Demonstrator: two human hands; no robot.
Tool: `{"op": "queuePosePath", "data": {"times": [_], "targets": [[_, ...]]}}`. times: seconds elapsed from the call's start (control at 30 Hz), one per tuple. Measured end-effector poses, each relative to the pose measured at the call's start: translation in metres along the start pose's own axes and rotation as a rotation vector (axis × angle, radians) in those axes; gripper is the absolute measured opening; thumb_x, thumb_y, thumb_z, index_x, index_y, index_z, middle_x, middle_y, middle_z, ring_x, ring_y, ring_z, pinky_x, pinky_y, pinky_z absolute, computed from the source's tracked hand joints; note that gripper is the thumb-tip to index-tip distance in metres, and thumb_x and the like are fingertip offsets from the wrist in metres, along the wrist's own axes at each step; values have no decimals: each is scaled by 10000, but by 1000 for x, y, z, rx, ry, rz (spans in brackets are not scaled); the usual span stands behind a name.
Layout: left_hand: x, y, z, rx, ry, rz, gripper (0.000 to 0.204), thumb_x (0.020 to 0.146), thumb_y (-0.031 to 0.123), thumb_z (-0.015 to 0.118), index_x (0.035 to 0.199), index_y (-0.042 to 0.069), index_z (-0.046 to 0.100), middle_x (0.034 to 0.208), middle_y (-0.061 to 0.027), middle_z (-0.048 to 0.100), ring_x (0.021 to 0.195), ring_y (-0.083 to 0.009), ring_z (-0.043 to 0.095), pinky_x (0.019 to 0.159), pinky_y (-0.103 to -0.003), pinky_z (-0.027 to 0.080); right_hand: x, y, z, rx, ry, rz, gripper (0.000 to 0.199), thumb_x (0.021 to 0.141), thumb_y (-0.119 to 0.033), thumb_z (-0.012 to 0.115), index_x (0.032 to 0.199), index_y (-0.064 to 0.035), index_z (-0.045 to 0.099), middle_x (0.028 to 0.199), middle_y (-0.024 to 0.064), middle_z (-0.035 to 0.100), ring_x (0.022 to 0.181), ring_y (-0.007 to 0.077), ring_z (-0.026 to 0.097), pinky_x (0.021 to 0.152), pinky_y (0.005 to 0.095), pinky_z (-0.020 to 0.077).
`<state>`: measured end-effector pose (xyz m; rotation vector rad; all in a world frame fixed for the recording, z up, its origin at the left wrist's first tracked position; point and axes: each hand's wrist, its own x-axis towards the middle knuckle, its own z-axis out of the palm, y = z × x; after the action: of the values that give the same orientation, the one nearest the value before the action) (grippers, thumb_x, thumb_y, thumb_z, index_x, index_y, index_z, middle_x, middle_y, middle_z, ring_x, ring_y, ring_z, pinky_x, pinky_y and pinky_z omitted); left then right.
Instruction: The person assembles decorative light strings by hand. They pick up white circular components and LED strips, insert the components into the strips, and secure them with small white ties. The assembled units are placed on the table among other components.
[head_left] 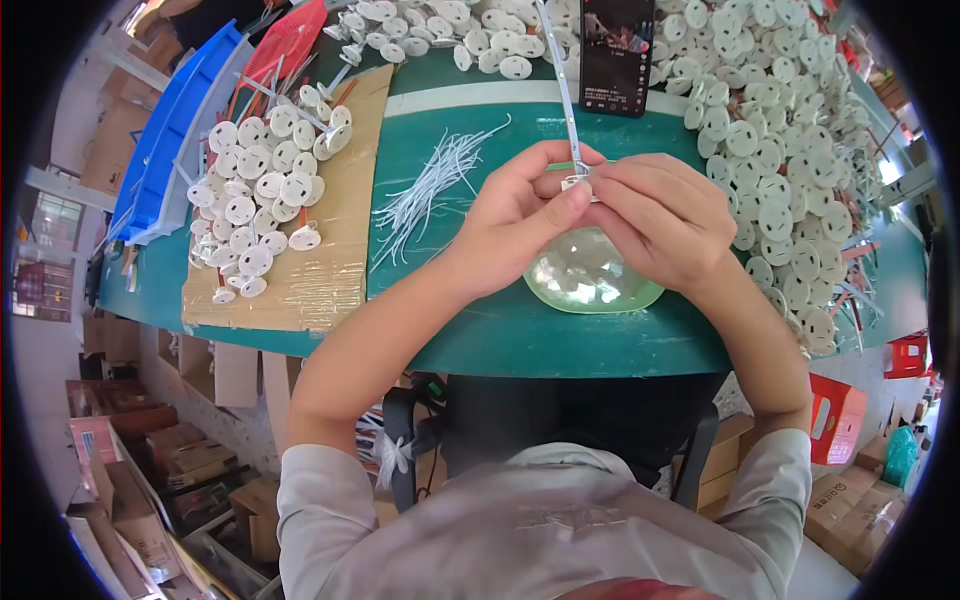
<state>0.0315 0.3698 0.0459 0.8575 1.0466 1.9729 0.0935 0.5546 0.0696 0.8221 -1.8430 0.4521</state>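
My left hand and my right hand meet above the green tabletop. Between their fingertips is a small white piece, mostly covered by the fingers. A long narrow white strip with small marks rises from it toward the far edge; whether the two are joined I cannot tell. The fingers of both hands are closed in a pinch. Just under the hands sits a clear rounded dish with a greenish rim; its contents are hard to make out. Thin white wires or ties lie bunched left of my left hand.
White slotted discs on stems are heaped at the right; a smaller pile covers part of a cardboard sheet. A phone stands at the back. A blue bin and red basket are at far left.
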Motion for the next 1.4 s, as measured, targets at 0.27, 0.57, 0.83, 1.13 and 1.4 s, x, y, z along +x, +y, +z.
{"op": "queuePosePath", "data": {"times": [0.27,0.57,0.83,1.13,1.4], "targets": [[5,13,-10,174,-63,-69,421,973,89,591,1358,-29,471,1272,-165,609,1191,-226,590,1043,-399,463,-9,-2,-1,29,46,52,277,613,38,798,873,31,703,839,107,688,709,260,686,590,308,569],[4,4,-9,-52,-134,-1,518,966,75,598,1426,33,364,1297,-175,588,1233,-264,567,1084,-465,423,-3,-10,-2,77,112,168,283,611,83,737,877,-10,721,836,100,700,686,230,672,579,293,555],[4,7,-16,-161,-160,-71,485,970,96,606,1397,36,383,1313,-175,578,1273,-282,545,1090,-460,428,-4,-2,-9,246,-6,276,217,678,62,748,885,-2,729,867,101,722,742,241,692,635,302,557],[10,10,-7,258,219,113,453,933,67,652,1323,63,421,1281,-214,604,1167,-296,612,980,-396,500,-5,-13,-7,73,-132,562,193,739,-23,748,927,-1,708,837,97,692,697,282,665,651,341,550],[8,12,-13,325,296,161,572,826,9,760,1292,68,434,1254,-241,616,1024,-237,651,937,-357,510,-23,-9,-9,330,-738,394,175,822,-115,687,978,-38,702,985,148,622,903,323,607,785,423,502]]}}
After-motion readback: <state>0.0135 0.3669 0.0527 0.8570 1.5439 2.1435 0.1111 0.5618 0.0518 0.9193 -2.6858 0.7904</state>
